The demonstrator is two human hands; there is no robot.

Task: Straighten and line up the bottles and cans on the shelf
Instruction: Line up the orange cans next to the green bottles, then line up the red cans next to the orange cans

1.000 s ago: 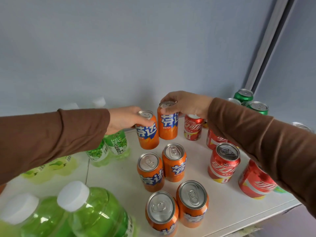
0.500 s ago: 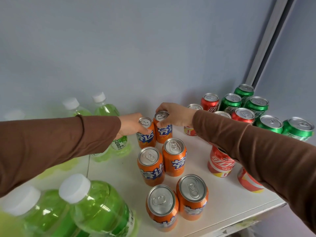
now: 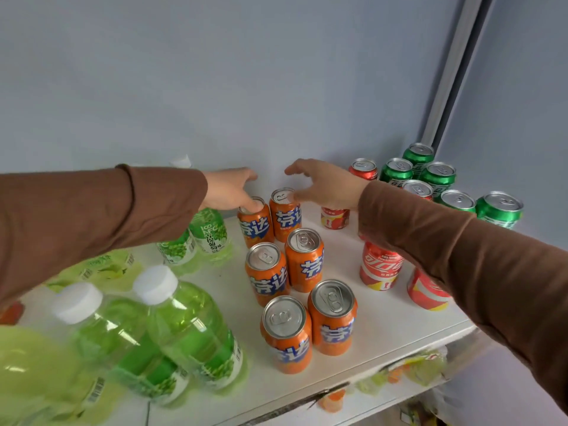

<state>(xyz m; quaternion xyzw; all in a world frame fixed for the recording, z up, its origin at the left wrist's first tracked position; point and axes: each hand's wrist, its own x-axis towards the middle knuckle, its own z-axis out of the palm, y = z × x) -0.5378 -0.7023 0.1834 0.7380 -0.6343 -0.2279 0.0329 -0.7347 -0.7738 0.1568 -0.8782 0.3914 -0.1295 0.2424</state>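
Several orange cans stand in two columns on the white shelf (image 3: 384, 330). The back pair, a left orange can (image 3: 256, 224) and a right orange can (image 3: 284, 216), stand against the wall. My left hand (image 3: 229, 189) hovers over the left one, fingers spread, the thumb touching its rim. My right hand (image 3: 322, 182) is lifted above the right one with fingers apart, holding nothing. Red cans (image 3: 381, 265) stand to the right, partly hidden by my right sleeve. Green cans (image 3: 436, 176) are grouped at the back right. Green bottles (image 3: 190, 327) with white caps stand at the left.
A pale wall runs right behind the back cans. A grey vertical post (image 3: 451, 72) rises at the back right corner. The shelf's front edge (image 3: 307, 398) shows coloured labels. More green bottles (image 3: 209, 232) stand under my left arm.
Both hands have let go of the two back orange cans and lifted with fingers spread. The cans now stand side by side near the wall.
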